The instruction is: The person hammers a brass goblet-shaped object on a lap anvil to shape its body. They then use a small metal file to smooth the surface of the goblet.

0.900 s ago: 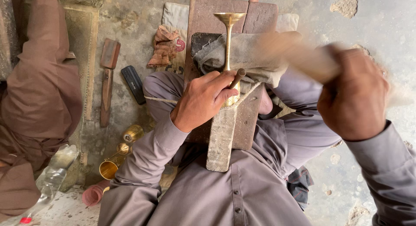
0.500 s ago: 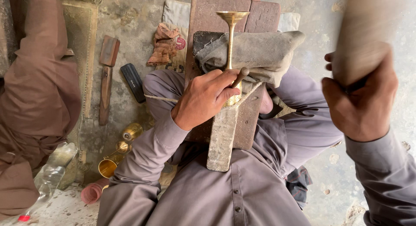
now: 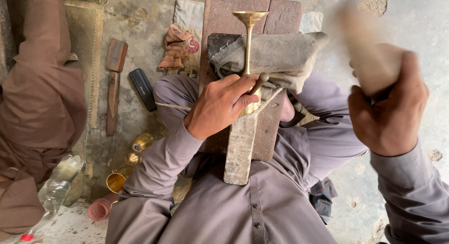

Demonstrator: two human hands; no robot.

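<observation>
Left hand: the left hand point(image 3: 220, 106) sits at frame centre, fingers curled and pressed together around the lower part of the brass goblet point(image 3: 249, 52); it has not shifted from where it was a moment ago.
Goblet: it lies on the grey padded block point(image 3: 280, 54) in the upper centre, its flared cup end pointing to the top of the frame, its stem running down into the left fist; position unchanged.
Punch: a short dark rod point(image 3: 259, 82) pokes out between thumb and forefinger, tilted, resting against the goblet's lower part.
Right hand: the right hand point(image 3: 386, 113), at the right edge, is clenched around the handle of a wooden mallet point(image 3: 369, 57), fingers wrapped tight.
Change: the mallet was low over the block, then lifted high to the upper right; now it is blurred and lower again, head still well apart from the goblet.
Meaning: I judge this a repeated striking rhythm, one blow among several, with the left grip steadying the piece.
Support: a wooden board point(image 3: 252, 131) rests across the lap, a pale bar point(image 3: 239, 152) lying along it.
Surroundings: small brass pieces point(image 3: 126, 164) lie lower left; another person's sleeve point(image 3: 37, 99) fills the left edge.
</observation>
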